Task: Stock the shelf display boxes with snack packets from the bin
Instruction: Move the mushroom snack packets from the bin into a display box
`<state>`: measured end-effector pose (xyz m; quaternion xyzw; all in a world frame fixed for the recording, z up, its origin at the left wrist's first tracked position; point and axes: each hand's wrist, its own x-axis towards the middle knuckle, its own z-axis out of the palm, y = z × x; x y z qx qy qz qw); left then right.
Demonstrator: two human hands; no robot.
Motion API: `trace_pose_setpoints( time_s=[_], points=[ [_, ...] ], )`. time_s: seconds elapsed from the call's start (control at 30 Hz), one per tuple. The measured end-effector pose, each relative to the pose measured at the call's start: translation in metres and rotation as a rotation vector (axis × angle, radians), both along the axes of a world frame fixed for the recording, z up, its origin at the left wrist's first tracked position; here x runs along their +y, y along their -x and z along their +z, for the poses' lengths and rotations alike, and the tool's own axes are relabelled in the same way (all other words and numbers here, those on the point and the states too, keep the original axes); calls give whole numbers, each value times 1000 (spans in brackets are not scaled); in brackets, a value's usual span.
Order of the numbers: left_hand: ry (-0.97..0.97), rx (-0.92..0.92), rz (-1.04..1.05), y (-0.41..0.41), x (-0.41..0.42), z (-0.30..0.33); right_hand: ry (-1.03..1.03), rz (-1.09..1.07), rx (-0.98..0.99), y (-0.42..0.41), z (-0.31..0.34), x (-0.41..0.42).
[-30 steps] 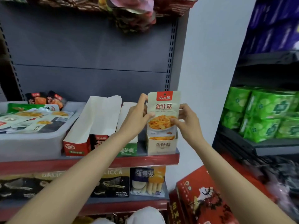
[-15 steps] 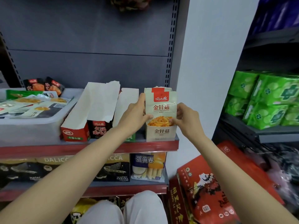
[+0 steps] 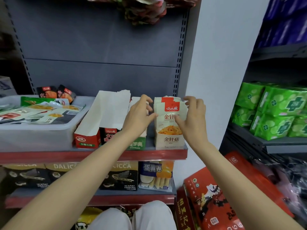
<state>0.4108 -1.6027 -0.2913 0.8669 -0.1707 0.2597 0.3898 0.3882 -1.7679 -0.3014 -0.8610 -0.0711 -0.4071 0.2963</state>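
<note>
A beige snack packet (image 3: 167, 112) with a red top label stands upright in the beige display box (image 3: 171, 141) at the right end of the red-edged shelf. My right hand (image 3: 192, 120) pinches the packet's right side, thumb on its front and fingers at its top corner. My left hand (image 3: 139, 117) hovers at the packet's left edge with loosely curled fingers; only the thumb tip touches it. The grey bin (image 3: 33, 135) at the left of the shelf holds several loose packets (image 3: 41, 112).
Three more display boxes stand between bin and beige box: a red one (image 3: 86, 140) with a tall white flap, a black one (image 3: 109, 135) and a green one (image 3: 136, 143). Wafer boxes (image 3: 116, 176) fill the lower shelf. Red gift boxes (image 3: 212, 196) and green packs (image 3: 272, 113) lie right.
The packet has gone down from above the beige box into it. My left hand has loosened its grip and drawn slightly away; my right hand stays on the packet.
</note>
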Motion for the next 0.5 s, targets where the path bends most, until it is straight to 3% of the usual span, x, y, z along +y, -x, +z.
trace_pose_setpoints(
  time_s=[0.27,0.5],
  points=[
    [43,-65,166,6,113,2,126,412,171,-13,21,106],
    [5,21,418,-3,261,3,224,586,252,-51,14,233]
  ],
)
